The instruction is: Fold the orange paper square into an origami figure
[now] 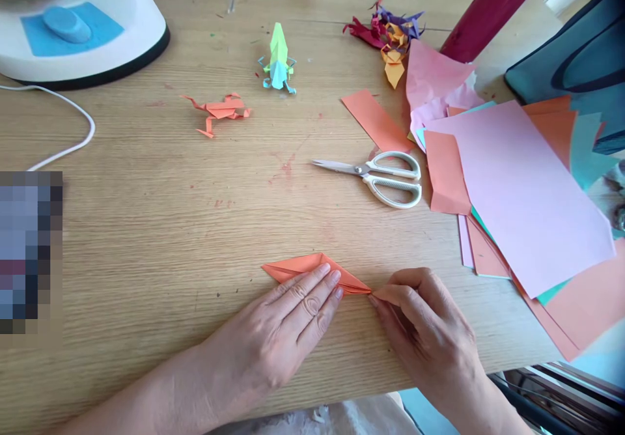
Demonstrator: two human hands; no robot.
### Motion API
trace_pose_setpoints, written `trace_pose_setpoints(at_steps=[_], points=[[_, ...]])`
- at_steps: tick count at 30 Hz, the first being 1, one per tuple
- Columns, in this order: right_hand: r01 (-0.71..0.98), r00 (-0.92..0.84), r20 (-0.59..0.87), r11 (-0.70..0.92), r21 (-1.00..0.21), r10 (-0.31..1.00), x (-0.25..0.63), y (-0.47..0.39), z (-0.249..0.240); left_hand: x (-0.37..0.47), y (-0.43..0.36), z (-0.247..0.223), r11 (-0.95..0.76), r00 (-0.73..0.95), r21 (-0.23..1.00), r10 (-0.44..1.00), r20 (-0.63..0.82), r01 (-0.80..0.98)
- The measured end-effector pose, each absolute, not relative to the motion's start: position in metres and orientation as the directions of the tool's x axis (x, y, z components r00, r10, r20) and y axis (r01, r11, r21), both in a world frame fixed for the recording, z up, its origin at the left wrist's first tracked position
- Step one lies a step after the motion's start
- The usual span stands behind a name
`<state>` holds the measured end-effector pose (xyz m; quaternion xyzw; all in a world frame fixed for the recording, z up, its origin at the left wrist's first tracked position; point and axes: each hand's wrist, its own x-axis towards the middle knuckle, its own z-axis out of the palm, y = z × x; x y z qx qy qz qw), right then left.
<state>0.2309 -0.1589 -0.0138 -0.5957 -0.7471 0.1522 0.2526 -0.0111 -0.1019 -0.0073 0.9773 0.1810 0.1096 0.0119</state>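
A folded piece of orange origami paper (305, 262) lies on the wooden table near its front edge, long and pointed at both ends. My left hand (288, 324) rests flat on it, fingers stretched out and pressing its middle, hiding part of the lower side. At the paper's right tip, the thumb and forefinger of my right hand (424, 331) are pinched together on the point. Beyond the hands lie scissors (360, 169) with white handles, blades pointing left.
An orange origami frog (224, 108) and a green-blue origami figure (278, 64) stand farther back. Coloured paper sheets (527, 187) pile up at right, with a dark red bottle (493, 12) behind them. A white appliance base (97, 25) and its cable (90, 126) occupy the left.
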Motion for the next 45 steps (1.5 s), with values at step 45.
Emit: trace_pose_setpoints(at_steps=[45], points=[[0.880, -0.118, -0.059, 0.077, -0.469, 0.991, 0.234, -0.138, 0.003, -0.001, -0.113, -0.020, -0.857, 0.852, 0.144, 0.511, 0.112, 0.495]])
